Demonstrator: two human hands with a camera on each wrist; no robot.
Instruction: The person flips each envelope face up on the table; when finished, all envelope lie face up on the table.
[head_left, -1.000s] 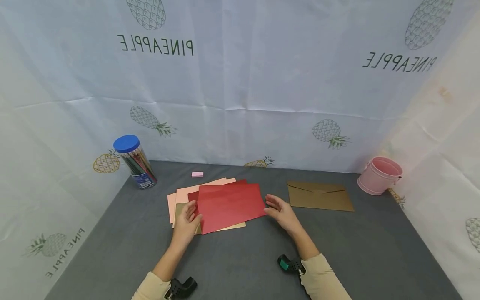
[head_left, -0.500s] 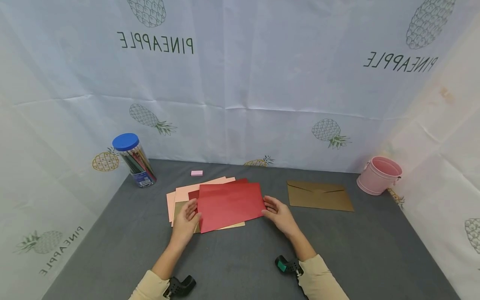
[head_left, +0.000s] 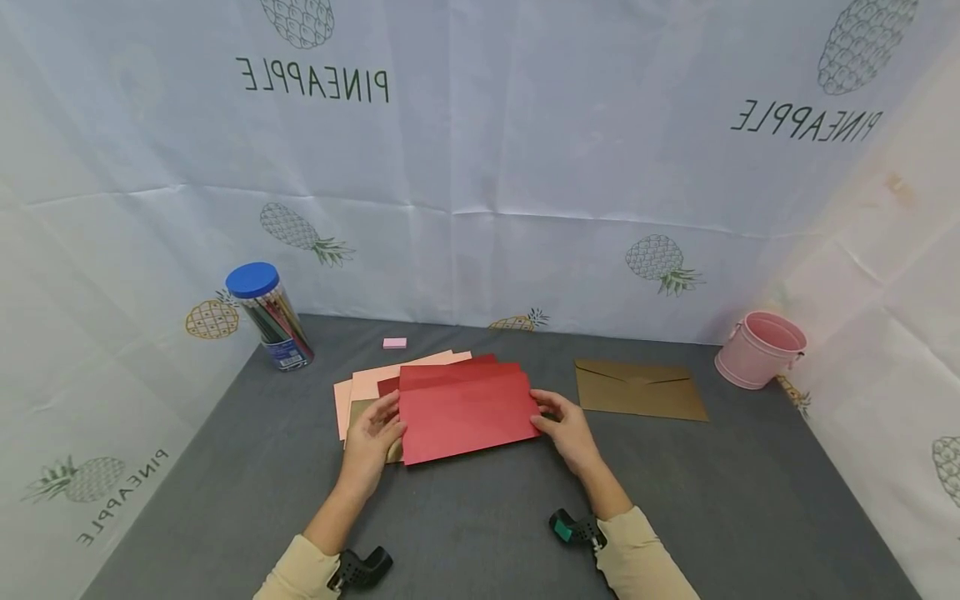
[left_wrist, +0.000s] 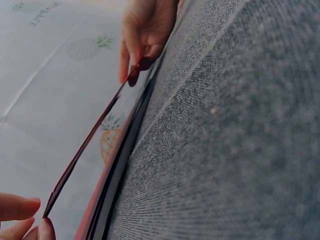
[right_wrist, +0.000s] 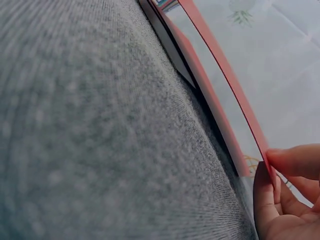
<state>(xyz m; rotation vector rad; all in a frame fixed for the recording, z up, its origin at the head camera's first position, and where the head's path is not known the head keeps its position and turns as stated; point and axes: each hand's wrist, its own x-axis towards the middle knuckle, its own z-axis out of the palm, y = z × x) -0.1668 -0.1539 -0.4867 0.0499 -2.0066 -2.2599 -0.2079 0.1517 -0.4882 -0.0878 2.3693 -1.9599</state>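
Note:
A red envelope [head_left: 468,418] is held between both hands, its plain side facing up. My left hand [head_left: 367,446] pinches its left edge, and my right hand [head_left: 568,435] pinches the right edge. In the right wrist view, the thumb and fingers [right_wrist: 295,162] close on the lifted envelope's end. A gap shows between it and the pile below in both wrist views. Underneath lies a fanned pile: another red one, a dark red one [head_left: 387,387], pink ones [head_left: 365,383] and a gold one [head_left: 360,408], mostly covered.
A brown envelope [head_left: 640,392] lies flap side up on the grey tabletop [head_left: 465,533], right of the pile. Farther right stands a pink bucket [head_left: 759,350]. A blue-lidded jar of pencils [head_left: 272,321] is at the back left, and a small pink block [head_left: 394,342] behind the pile.
Both hands have taken hold of the top red envelope's side edges and raised it slightly off the pile. Another red one now shows beneath it. The right hand has closed in on its edge.

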